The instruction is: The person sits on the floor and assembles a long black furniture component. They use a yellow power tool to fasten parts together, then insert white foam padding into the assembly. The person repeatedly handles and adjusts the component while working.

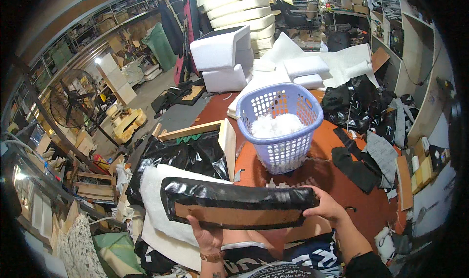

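I hold a long padded panel (234, 204) crosswise in front of me; glossy black cover wraps its edges and a brown board shows along its face. My left hand (207, 236) grips it from below near the middle-left. My right hand (326, 207) clasps its right end. Just beyond it on the brown worktable (361, 205) stands a lilac plastic laundry basket (281, 126) with white stuffing inside. A white foam sheet (156, 200) lies under the panel's left part.
A wooden frame (207, 131) with black sheeting (185, 156) sits left of the basket. Black and grey fabric scraps (364, 156) litter the table's right. White foam blocks (224, 53) are stacked behind. A black floor fan (73, 100) stands at left; shelving (415, 48) at right.
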`<action>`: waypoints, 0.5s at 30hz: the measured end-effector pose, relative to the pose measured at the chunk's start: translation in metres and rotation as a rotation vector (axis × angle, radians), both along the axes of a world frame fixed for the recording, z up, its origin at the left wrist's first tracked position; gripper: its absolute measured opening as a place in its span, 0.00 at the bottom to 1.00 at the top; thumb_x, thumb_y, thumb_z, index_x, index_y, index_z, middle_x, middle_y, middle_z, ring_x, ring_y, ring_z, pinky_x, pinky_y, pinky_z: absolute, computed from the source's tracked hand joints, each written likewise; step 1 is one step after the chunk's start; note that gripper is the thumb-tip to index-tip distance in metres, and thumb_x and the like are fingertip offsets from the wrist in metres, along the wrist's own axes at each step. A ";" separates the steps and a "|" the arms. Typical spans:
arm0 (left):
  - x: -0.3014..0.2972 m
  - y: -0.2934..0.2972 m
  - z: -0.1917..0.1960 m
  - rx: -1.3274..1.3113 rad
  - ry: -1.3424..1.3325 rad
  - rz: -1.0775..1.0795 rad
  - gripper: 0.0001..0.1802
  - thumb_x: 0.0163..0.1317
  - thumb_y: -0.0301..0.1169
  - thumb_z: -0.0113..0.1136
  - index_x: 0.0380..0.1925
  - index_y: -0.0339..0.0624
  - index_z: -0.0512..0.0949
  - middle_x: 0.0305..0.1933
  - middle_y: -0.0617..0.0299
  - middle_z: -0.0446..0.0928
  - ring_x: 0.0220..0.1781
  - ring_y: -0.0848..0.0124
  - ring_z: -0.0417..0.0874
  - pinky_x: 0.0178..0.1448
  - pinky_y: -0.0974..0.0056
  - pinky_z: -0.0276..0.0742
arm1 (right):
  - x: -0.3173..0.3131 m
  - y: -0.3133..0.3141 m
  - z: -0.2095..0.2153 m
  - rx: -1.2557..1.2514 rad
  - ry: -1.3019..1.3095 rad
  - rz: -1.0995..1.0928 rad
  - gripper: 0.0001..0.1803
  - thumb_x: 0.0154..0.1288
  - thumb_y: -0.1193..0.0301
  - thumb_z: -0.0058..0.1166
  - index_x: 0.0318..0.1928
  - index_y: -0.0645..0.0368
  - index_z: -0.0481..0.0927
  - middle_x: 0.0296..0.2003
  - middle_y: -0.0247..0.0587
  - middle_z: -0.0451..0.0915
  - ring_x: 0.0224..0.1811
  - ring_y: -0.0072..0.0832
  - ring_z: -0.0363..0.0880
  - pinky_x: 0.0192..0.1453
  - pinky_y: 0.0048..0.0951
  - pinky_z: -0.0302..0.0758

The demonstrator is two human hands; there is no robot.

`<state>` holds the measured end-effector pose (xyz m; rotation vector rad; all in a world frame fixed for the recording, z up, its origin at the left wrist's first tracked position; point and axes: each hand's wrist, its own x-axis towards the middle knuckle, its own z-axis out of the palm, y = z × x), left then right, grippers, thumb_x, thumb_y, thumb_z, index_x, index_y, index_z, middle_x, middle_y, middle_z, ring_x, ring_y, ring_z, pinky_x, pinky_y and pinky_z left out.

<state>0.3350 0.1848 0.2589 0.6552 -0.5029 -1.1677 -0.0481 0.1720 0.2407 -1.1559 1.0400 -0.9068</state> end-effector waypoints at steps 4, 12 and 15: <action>0.009 -0.008 0.017 -0.099 -0.031 0.078 0.40 0.75 0.69 0.55 0.75 0.56 0.72 0.73 0.65 0.76 0.74 0.59 0.75 0.77 0.46 0.73 | -0.010 0.020 -0.004 0.024 -0.021 -0.027 0.49 0.50 0.76 0.84 0.74 0.55 0.74 0.65 0.36 0.80 0.68 0.30 0.78 0.72 0.37 0.78; -0.007 -0.014 0.033 -0.064 0.018 0.092 0.42 0.78 0.70 0.45 0.78 0.55 0.69 0.78 0.60 0.72 0.77 0.56 0.73 0.80 0.43 0.69 | 0.018 0.055 0.016 -0.558 0.793 0.254 0.55 0.55 0.50 0.83 0.78 0.59 0.70 0.69 0.58 0.77 0.72 0.54 0.75 0.79 0.46 0.68; -0.006 -0.018 0.010 -0.061 -0.036 -0.048 0.43 0.78 0.70 0.44 0.79 0.52 0.68 0.77 0.56 0.72 0.76 0.53 0.74 0.80 0.41 0.70 | 0.052 0.065 0.005 -0.547 0.521 0.366 0.67 0.57 0.44 0.81 0.82 0.71 0.55 0.72 0.69 0.71 0.78 0.58 0.67 0.82 0.47 0.64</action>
